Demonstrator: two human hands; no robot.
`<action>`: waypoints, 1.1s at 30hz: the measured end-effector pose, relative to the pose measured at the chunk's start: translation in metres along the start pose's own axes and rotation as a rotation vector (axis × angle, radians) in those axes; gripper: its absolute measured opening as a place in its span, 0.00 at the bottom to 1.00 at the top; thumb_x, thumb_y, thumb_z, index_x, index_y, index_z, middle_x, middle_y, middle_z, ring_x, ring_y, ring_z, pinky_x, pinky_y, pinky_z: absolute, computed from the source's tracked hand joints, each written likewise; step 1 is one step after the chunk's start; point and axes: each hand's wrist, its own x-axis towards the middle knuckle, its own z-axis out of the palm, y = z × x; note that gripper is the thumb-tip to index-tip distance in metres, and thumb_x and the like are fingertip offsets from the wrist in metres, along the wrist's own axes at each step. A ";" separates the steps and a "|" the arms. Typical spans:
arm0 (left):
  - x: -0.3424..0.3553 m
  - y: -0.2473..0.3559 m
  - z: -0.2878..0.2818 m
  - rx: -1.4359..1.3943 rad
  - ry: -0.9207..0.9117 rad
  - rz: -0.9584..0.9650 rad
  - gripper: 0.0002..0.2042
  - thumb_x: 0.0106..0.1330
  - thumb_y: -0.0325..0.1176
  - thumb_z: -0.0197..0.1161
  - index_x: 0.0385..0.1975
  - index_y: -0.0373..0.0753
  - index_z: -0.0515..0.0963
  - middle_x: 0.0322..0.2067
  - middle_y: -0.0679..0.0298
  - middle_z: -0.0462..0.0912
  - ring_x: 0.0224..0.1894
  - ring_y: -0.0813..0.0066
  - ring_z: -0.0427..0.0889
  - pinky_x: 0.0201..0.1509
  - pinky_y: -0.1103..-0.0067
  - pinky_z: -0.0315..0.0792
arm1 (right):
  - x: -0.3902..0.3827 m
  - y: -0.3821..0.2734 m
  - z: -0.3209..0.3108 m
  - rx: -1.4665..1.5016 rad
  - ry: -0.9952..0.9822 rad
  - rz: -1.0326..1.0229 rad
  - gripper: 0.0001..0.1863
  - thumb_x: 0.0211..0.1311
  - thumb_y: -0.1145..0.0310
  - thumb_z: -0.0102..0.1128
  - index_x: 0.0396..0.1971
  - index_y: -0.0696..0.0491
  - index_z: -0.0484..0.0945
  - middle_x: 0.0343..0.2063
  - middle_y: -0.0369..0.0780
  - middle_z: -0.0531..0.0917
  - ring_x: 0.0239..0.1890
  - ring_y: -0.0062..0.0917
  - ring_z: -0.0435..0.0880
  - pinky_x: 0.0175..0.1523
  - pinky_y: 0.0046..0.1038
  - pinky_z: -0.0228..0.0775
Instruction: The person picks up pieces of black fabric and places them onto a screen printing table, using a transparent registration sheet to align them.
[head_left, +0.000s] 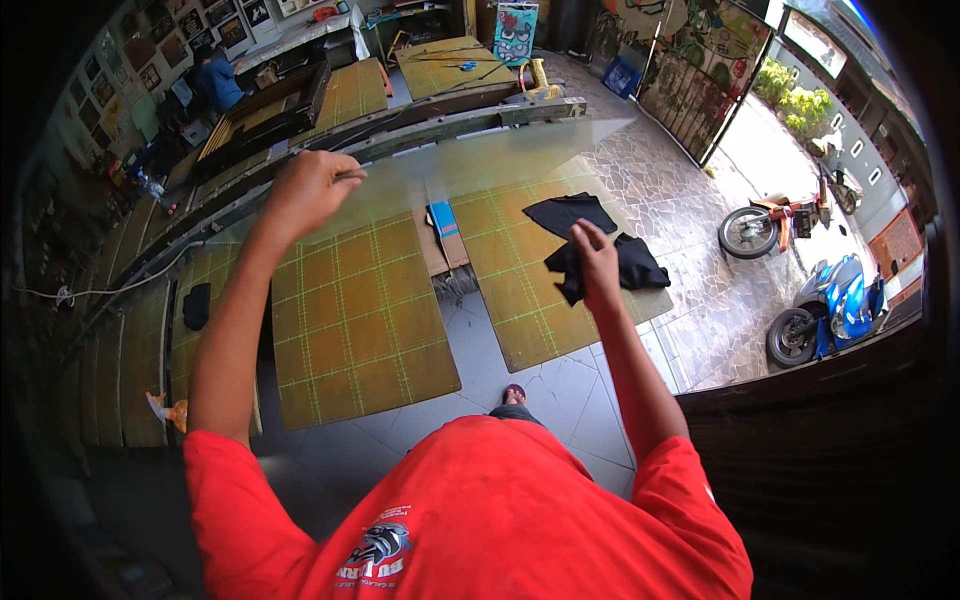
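My left hand (312, 192) is raised over the boards, its fingers closed on the edge of a thin translucent sheet (480, 165). The sheet stretches away to the right, tapering to a pointed corner in this view. Lower and to the right, my right hand (599, 266) has thumb and fingers drawn together; whether anything is between them is too small to tell. Behind that hand, black cloth (640, 264) lies crumpled on a board, with a flatter black cloth piece (570, 213) just beyond it. The right hand appears apart from the sheet.
Brown boards with green grid lines, a left board (360, 330) and a right board (520, 310), stand before me with a gap between. A long rail (480, 112) crosses behind them. Another person (217, 82) is at the far left. A blue motorbike (845, 300) stands at right.
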 end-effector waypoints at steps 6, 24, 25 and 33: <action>0.075 -0.037 -0.024 -0.138 -0.218 -0.136 0.07 0.60 0.26 0.64 0.35 0.31 0.83 0.28 0.61 0.84 0.31 0.79 0.81 0.39 0.78 0.74 | 0.141 -0.019 -0.039 -0.446 0.025 -0.172 0.34 0.55 0.55 0.71 0.55 0.63 0.74 0.53 0.51 0.80 0.57 0.35 0.78 0.61 0.31 0.68; 0.102 -0.045 -0.036 -0.140 -0.160 -0.243 0.06 0.59 0.28 0.64 0.26 0.30 0.80 0.22 0.67 0.80 0.28 0.85 0.76 0.34 0.83 0.70 | 0.280 0.007 0.009 -0.287 -0.451 -0.236 0.35 0.52 0.61 0.75 0.59 0.55 0.72 0.51 0.46 0.81 0.54 0.28 0.79 0.57 0.28 0.71; 0.102 -0.047 -0.038 -0.146 -0.168 -0.226 0.06 0.59 0.28 0.64 0.26 0.30 0.80 0.23 0.67 0.80 0.28 0.85 0.76 0.35 0.82 0.70 | 0.282 0.007 0.012 -0.326 -0.440 -0.245 0.34 0.52 0.62 0.75 0.59 0.54 0.72 0.51 0.46 0.81 0.54 0.28 0.79 0.57 0.28 0.71; 0.124 -0.059 -0.054 -0.283 -0.237 -0.166 0.05 0.59 0.26 0.64 0.25 0.29 0.80 0.21 0.67 0.80 0.26 0.84 0.77 0.33 0.84 0.71 | 0.282 -0.007 0.000 -0.352 -0.478 -0.301 0.34 0.53 0.66 0.73 0.60 0.53 0.71 0.50 0.46 0.81 0.53 0.29 0.79 0.57 0.29 0.69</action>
